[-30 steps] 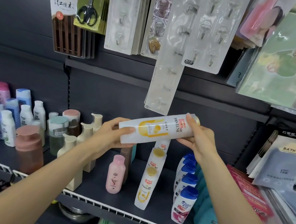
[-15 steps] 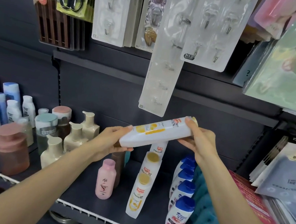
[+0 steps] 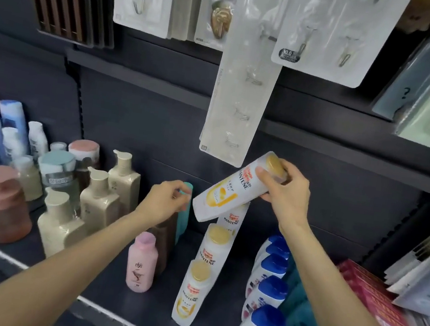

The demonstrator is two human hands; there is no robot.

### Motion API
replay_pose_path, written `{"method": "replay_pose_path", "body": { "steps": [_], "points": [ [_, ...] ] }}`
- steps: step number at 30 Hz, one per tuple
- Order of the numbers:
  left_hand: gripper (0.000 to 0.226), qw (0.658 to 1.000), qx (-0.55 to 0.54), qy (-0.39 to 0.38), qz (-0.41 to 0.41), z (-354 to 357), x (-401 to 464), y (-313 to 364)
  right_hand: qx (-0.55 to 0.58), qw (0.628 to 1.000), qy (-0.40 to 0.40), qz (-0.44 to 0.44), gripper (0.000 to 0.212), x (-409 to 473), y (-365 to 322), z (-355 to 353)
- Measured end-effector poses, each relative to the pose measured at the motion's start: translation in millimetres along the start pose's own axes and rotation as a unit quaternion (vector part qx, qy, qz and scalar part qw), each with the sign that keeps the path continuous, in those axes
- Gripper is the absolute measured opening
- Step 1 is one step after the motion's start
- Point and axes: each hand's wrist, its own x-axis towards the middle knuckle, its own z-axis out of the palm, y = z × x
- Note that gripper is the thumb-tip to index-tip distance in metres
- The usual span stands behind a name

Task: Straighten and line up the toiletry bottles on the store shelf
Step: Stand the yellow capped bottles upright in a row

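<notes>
Dark store shelf [image 3: 114, 297] with a white front rail, dark back panel behind, hook packs [image 3: 241, 89] hanging above.

Right hand [image 3: 287, 197]: grip closed round the neck of a white Pantene bottle [image 3: 227, 192], thumb across the label just below the yellow cap. Bottle held in the air, tilted, cap up toward the back panel, base down and to the left, above the back end of the Pantene row [image 3: 204, 268]. Row of white, yellow-capped bottles running from the front rail toward the back panel, near the middle of the shelf.

Left hand [image 3: 166, 201]: grip narrow, fingers curled on the top of a teal bottle [image 3: 184, 213] standing toward the back of the shelf, just beside the base of the held bottle. Brown bottle [image 3: 162, 240] directly in front of the teal one, partly hidden by the wrist; pink bottle [image 3: 141, 262] in front of that, upright, nearer the front rail.

Blue-capped white bottles [image 3: 265, 300] lined up front to back, right of the Pantene row. Cream pump bottles [image 3: 100, 197] and lidded jars [image 3: 0, 203] toward the left end of the shelf. Red boxes [image 3: 380, 307] at the right end.
</notes>
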Motion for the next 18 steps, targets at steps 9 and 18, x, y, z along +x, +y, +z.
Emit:
{"method": "replay_pose_path", "body": {
  "steps": [9,18],
  "points": [
    [0.043,0.942,0.318,-0.069,0.087,1.6,14.3,-35.2,-0.131,0.976,-0.161,-0.061,0.052,12.6,35.3,13.3],
    [0.049,0.925,0.349,-0.128,0.077,-2.5,14.2,-43.9,-0.170,0.949,-0.266,-0.013,0.050,8.9,63.5,21.9]
  ]
}}
